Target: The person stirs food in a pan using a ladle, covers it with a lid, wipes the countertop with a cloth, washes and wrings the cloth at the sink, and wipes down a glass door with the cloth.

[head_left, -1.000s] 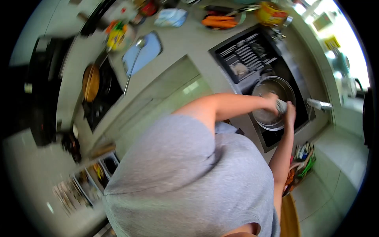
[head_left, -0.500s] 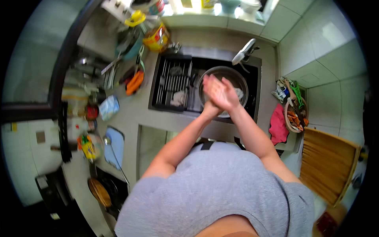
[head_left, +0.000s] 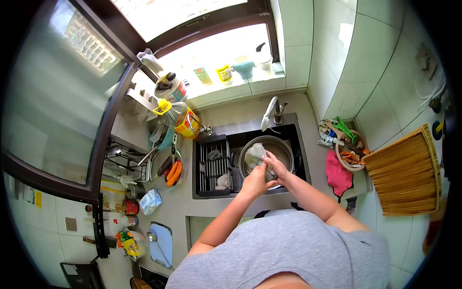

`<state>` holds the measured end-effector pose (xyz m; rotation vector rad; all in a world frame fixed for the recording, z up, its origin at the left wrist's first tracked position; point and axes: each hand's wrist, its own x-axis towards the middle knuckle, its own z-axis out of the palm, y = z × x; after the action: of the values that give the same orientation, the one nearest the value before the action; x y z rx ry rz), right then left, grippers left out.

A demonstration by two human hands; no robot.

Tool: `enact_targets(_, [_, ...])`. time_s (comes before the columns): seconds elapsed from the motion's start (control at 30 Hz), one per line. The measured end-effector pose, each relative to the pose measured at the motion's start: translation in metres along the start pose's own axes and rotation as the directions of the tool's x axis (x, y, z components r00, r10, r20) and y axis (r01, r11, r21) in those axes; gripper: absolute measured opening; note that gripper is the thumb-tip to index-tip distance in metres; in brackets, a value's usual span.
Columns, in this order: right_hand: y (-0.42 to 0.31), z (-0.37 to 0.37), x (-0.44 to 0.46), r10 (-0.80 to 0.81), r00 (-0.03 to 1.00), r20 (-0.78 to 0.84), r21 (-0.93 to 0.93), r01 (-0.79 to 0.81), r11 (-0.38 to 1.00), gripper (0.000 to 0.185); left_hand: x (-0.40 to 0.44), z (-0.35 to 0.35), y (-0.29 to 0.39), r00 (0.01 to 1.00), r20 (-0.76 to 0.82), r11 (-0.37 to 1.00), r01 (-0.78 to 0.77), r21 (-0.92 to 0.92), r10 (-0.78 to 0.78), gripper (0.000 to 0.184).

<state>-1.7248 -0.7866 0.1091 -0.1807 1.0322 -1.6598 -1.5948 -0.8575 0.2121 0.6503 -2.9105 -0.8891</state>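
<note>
Two hands, left (head_left: 256, 182) and right (head_left: 276, 167), are gripping a wet grey cloth (head_left: 256, 156) between curled fingers (exact finger closure unclear). Beneath them a metal pot (head_left: 284, 151) is sitting in the sink (head_left: 301, 166); leftward, a drying rack (head_left: 206, 168) is spanning it.

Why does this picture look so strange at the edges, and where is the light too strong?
Head view: black borders curve around the scene, and straight lines such as the window frame bow, like wide-lens distortion. Head view: daylight washes out the window and glares along the sill. Head view: a pale reflection shines on the wall tiles.
</note>
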Motion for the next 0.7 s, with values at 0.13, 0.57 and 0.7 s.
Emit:
enact_targets(0.13, [0.000, -0.003, -0.011, 0.240, 0.927, 0.289, 0.140, -0.289, 0.947, 0.044, 0.030, -0.046, 0.021, 0.990, -0.083, 0.817, -0.138, -0.560, 0.111, 0.039])
enact_targets(0.57, [-0.020, 0.005, -0.033, 0.087, 0.890, 0.448, 0.379, -0.277, 0.883, 0.047, 0.000, -0.016, 0.008, 0.990, 0.136, -0.300, 0.142, -0.943, 0.041, 0.054])
enact_targets(0.7, [-0.059, 0.028, -0.039, -0.179, 0.943, 0.280, 0.135, 0.146, 0.980, 0.060, -0.036, -0.019, -0.027, 0.932, 0.095, 0.246, 0.189, -0.951, -0.350, 0.061])
